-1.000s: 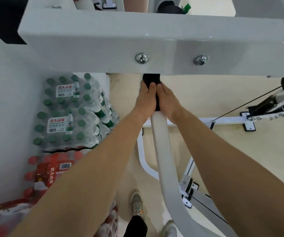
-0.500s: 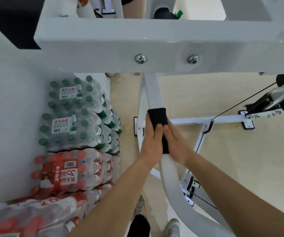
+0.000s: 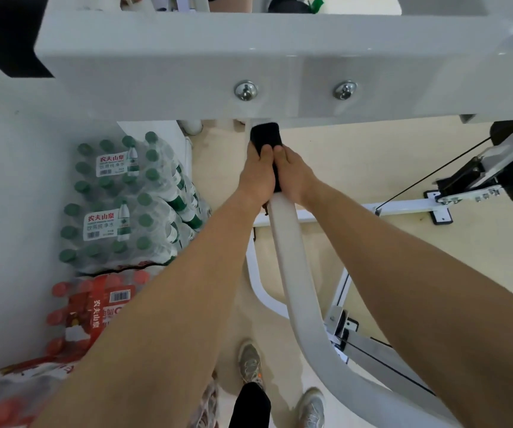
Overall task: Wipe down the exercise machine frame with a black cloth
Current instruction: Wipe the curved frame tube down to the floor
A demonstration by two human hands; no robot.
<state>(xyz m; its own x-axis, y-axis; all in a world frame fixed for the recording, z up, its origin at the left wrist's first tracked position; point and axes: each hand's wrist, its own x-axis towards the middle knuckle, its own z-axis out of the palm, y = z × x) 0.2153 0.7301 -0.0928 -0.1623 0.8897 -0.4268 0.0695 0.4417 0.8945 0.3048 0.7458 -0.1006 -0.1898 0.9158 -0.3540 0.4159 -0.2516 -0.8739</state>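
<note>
A black cloth (image 3: 265, 135) is wrapped around the white curved tube (image 3: 292, 273) of the exercise machine frame, just under the wide white crossbeam (image 3: 187, 66). My left hand (image 3: 256, 177) grips the cloth and tube from the left. My right hand (image 3: 295, 174) grips them from the right, thumbs side by side on top. The cloth's top end sticks out beyond my fingers, close to the beam's lower edge.
Shrink-wrapped packs of green-capped water bottles (image 3: 125, 199) and red-capped bottles (image 3: 91, 310) are stacked on the left against a white wall. A black cable (image 3: 428, 177) and pulley bracket (image 3: 471, 180) sit to the right. My shoes (image 3: 250, 362) stand on the beige floor below.
Both hands slid the cloth down the tube and then back up. It now sits near the crossbeam again, much as it did a second ago.
</note>
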